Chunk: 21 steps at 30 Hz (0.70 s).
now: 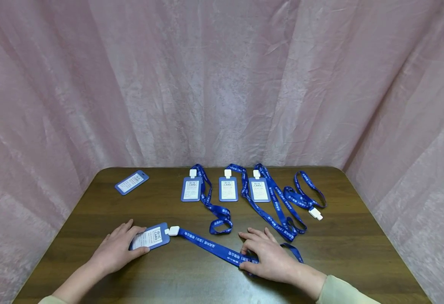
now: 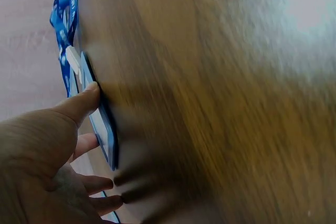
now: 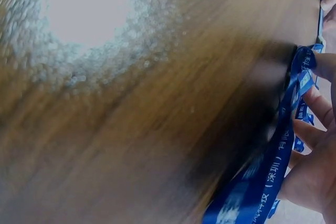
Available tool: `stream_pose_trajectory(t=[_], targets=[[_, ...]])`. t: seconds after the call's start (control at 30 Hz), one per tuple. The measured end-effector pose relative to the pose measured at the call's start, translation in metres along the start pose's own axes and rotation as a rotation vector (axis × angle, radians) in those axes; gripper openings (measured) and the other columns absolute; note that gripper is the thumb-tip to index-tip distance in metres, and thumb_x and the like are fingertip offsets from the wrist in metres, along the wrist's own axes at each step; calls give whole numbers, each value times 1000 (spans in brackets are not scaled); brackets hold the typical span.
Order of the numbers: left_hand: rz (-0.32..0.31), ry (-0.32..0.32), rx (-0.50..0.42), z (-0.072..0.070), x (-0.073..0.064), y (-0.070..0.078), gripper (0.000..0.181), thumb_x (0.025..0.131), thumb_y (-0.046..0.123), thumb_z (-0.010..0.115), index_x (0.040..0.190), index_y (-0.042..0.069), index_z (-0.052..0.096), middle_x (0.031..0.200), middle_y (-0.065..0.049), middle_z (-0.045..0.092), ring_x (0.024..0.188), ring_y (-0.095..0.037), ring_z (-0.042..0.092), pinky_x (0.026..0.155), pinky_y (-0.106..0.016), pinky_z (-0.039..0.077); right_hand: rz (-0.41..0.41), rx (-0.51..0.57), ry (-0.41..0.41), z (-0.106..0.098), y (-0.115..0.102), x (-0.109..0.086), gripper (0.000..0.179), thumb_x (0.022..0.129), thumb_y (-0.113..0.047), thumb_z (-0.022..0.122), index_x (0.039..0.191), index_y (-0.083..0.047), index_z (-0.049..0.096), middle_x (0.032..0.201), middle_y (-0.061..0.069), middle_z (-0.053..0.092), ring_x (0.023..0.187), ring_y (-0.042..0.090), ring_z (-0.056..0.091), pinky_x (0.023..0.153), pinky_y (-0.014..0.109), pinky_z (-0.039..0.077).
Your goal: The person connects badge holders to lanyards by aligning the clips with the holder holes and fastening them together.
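My left hand (image 1: 118,246) grips a blue badge holder (image 1: 152,236) by its edges at the table's left front; in the left wrist view the thumb (image 2: 86,100) lies on one edge of the holder (image 2: 105,129). A white clip (image 1: 174,231) joins the holder to a blue printed lanyard (image 1: 210,248), which runs rightward almost straight. Farther along, my right hand (image 1: 265,255) pinches this lanyard between thumb and fingers, close to the tabletop. In the right wrist view, the strap (image 3: 281,145) passes under the fingers and loops toward the camera.
Along the back of the brown table (image 1: 161,278) lie three badge holders with lanyards: one left (image 1: 191,189), one middle (image 1: 228,189), one right (image 1: 259,189). A loose holder (image 1: 132,182) lies back left; a lanyard with a bare clip (image 1: 315,213) lies right. Pink curtains (image 1: 214,84) surround the table.
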<state>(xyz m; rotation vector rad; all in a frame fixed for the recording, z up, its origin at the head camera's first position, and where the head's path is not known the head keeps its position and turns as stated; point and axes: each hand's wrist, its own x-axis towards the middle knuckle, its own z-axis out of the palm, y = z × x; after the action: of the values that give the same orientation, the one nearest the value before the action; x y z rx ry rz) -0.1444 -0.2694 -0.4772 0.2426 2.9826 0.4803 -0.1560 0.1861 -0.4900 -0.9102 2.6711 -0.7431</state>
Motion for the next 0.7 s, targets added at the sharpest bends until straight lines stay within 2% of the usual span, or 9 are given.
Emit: stream_pose_trajectory(t=[0.13, 0.27, 0.37, 0.47, 0.57, 0.63, 0.7], targets=[[-27, 15, 6, -3, 0, -10, 68, 87, 58, 75, 135, 11, 63, 147, -41, 40, 133, -62, 37, 93, -81, 34, -6, 8, 3, -1, 0, -1, 22, 91, -56, 71, 97, -37, 64, 155, 0, 49, 148, 33, 33, 117, 70, 11], [-69, 60, 17, -3, -2, -19, 71, 87, 61, 74, 130, 6, 63, 145, -41, 42, 132, -62, 39, 93, -79, 37, -38, 9, 14, -1, 2, -2, 25, 91, -56, 71, 101, -34, 66, 155, 3, 49, 148, 34, 35, 116, 71, 12], [-98, 85, 30, -2, -4, -24, 77, 87, 65, 71, 130, 2, 62, 145, -41, 42, 131, -62, 39, 94, -79, 36, -65, 11, 11, -1, 3, -4, 28, 92, -54, 71, 111, -33, 70, 155, 4, 49, 147, 35, 35, 116, 71, 12], [-99, 83, 38, -2, -8, -26, 87, 88, 71, 64, 136, -2, 58, 146, -42, 40, 130, -63, 39, 93, -80, 35, -100, -8, 9, -1, 4, -7, 37, 94, -51, 70, 125, -30, 71, 155, 4, 49, 147, 35, 35, 116, 71, 12], [-60, 62, 21, -3, -16, -30, 94, 91, 73, 57, 149, -1, 47, 152, -40, 35, 133, -63, 37, 95, -81, 34, -145, -44, 6, -2, 5, -12, 48, 96, -48, 69, 139, -27, 65, 156, 5, 48, 147, 36, 35, 115, 72, 14], [-10, 49, 12, -4, -24, -35, 91, 93, 71, 57, 154, 4, 44, 157, -35, 32, 136, -59, 36, 98, -79, 33, -181, -68, -1, -3, 6, -17, 53, 98, -47, 67, 146, -27, 59, 157, 5, 46, 147, 36, 36, 114, 72, 17], [49, 46, 10, -6, -33, -41, 82, 95, 66, 59, 153, 10, 47, 160, -27, 32, 140, -54, 36, 101, -77, 32, -214, -77, -10, -5, 7, -23, 55, 99, -46, 65, 150, -27, 55, 159, 4, 44, 147, 36, 36, 113, 73, 20]])
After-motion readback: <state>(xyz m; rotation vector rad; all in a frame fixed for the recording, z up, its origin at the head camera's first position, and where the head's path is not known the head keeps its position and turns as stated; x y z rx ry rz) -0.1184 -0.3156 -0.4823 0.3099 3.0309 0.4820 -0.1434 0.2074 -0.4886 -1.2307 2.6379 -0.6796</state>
